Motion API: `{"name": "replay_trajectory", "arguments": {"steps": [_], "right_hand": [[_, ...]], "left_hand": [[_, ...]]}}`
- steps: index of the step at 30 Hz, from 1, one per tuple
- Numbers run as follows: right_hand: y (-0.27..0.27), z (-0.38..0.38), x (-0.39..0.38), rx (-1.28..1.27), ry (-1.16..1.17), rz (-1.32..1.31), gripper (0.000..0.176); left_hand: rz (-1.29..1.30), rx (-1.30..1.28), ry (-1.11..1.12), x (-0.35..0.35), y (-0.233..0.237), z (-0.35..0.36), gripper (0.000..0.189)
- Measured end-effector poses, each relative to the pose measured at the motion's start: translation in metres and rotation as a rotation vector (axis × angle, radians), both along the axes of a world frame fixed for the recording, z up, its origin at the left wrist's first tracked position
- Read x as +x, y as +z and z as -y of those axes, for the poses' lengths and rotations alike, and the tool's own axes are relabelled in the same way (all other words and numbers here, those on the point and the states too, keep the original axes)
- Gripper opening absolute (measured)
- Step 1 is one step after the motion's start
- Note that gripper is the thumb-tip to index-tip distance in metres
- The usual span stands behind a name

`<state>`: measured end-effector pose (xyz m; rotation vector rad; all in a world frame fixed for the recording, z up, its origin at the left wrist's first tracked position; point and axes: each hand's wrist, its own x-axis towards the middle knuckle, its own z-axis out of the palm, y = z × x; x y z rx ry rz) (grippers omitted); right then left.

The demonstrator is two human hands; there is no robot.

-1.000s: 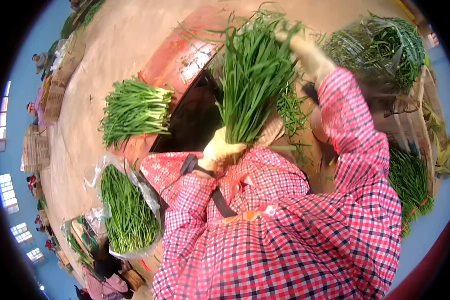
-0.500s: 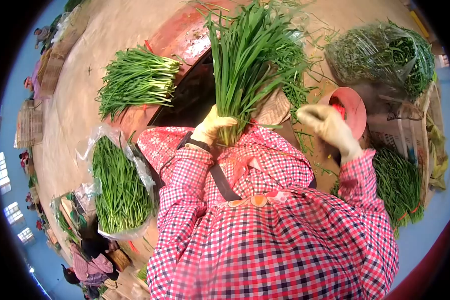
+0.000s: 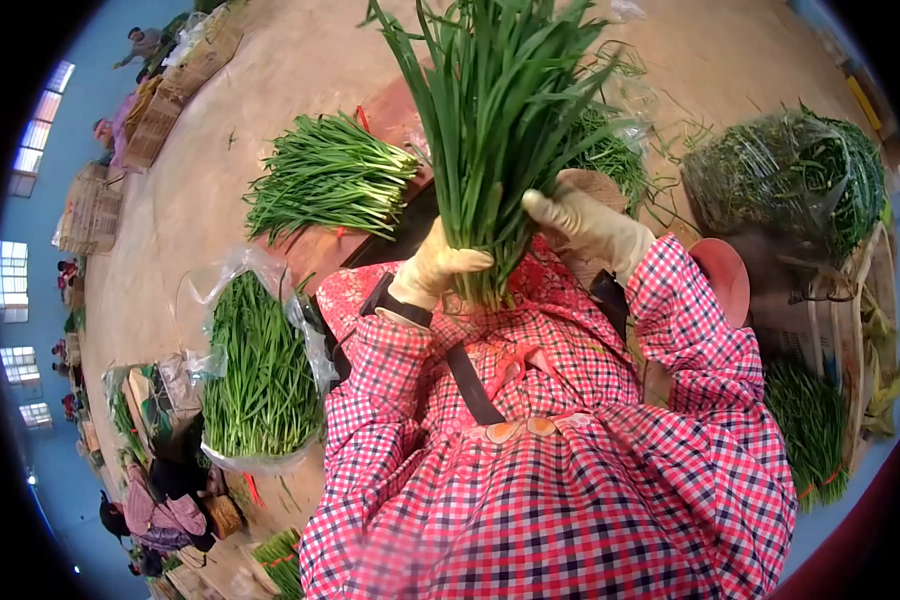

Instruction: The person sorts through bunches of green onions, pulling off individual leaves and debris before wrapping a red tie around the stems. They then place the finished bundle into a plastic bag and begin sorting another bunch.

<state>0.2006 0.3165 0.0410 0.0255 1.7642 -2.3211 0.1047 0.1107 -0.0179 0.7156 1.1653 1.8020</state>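
bunch: chive bunch held upright at centre, leaf tips fanning to 12 o'clock, cut ends down at chest level; not touching the worktop
L grip: left hand, gloved, clenched round the lower stems; carries the bunch
R grip: right hand, gloved, fingers laid on the stems' 3 o'clock side; can't tell if it clamps or only steadies
look: long flat green blades, fresh, paler near the base; stems packed tight at the grip, tops loose and uneven; a few blades stray sideways
done (judged): stalks gathered into one handful, bases roughly level; a finished-looking bundle lies on the worktop at 10 o'clock w/ a red strip beside it; bagged greens at 8 o'clock
left (judged): no tie visible on the held bunch; base partly hidden by the gloves, so unsure; plenty of unsorted stock around
stock: netted heap at 2 o'clock; loose pile at 4 o'clock; pink bowl at 3 o'clock, near the R sleeve
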Motion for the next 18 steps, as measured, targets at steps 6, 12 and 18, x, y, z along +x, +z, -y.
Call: {"name": "replay_trajectory", "arguments": {"steps": [6, 12, 18], "right_hand": [[0.020, -0.014, -0.032, -0.174, -0.300, -0.063, 0.056], [0.080, 0.003, -0.082, 0.077, -0.524, -0.261, 0.033], [0.120, -0.006, -0.159, 0.157, -0.416, -0.810, 0.022]], "left_hand": [[-0.067, -0.030, -0.056, 0.011, 0.000, -0.013, 0.059], [-0.330, -0.030, 0.087, -0.017, 0.072, -0.038, 0.057], [-0.636, -0.214, 0.484, -0.074, 0.151, -0.063, 0.040]]}}
